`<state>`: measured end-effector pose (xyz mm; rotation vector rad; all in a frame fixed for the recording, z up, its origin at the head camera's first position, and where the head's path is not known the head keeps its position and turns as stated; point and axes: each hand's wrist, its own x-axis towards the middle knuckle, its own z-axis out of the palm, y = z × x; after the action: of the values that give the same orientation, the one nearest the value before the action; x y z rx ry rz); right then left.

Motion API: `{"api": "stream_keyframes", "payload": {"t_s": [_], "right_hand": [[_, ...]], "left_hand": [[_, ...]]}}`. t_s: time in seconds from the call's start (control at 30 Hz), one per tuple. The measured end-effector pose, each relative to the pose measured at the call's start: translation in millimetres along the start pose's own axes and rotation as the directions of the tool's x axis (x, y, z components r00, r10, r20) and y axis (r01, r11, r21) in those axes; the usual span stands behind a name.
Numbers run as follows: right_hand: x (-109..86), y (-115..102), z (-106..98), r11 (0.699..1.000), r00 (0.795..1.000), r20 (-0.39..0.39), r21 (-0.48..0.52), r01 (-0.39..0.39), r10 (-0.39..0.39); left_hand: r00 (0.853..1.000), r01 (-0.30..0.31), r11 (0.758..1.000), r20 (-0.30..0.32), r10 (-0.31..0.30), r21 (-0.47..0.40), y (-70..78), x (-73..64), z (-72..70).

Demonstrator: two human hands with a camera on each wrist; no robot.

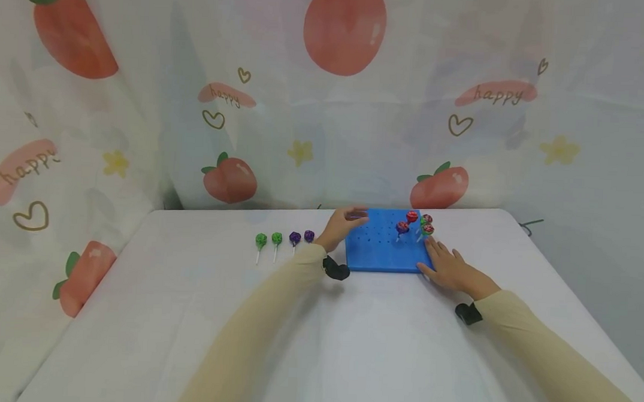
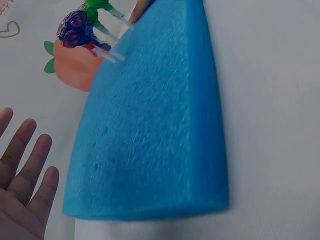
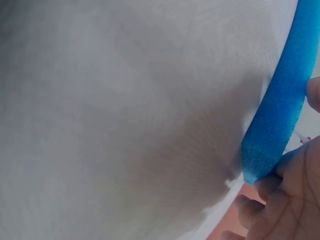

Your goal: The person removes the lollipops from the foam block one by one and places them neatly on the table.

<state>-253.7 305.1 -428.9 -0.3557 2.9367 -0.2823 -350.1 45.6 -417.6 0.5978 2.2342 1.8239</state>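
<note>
A blue foam board point(image 1: 376, 254) with rows of small holes lies on the table. Several lollipops stand in its right part, among them a red one point(image 1: 412, 216) and a purple-and-red one point(image 1: 402, 227). My left hand point(image 1: 340, 227) hovers at the board's left edge, holding nothing; its fingers are spread in the left wrist view. My right hand point(image 1: 448, 269) rests along the board's right edge with straight fingers. Its thumb touches the board near the front corner. In the right wrist view the fingertips point(image 3: 267, 187) lie against the end of the foam.
Left of the board, two green lollipops point(image 1: 261, 239) and two purple lollipops point(image 1: 295, 237) lie in a row on the white table point(image 1: 187, 315), sticks toward me. A curtain point(image 1: 336, 123) printed with fruit hangs behind the table's back edge.
</note>
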Motion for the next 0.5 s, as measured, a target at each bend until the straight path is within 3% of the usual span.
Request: {"api": "stream_keyframes", "payload": {"t_s": [0.23,0.5], "right_hand": [[-1.9,-1,-3,1.000,1.000,0.009,0.008,-0.002,0.002],[-2.8,-2,-5,1.000,1.000,0.007,0.021,-0.002,0.002]], "left_hand": [[0.999,0.006,1.000,0.040,-0.006,0.006,-6.9,10.1,28.3],[0.999,-0.014,1.000,0.035,0.015,-0.015,-11.6,14.0,51.1]]}}
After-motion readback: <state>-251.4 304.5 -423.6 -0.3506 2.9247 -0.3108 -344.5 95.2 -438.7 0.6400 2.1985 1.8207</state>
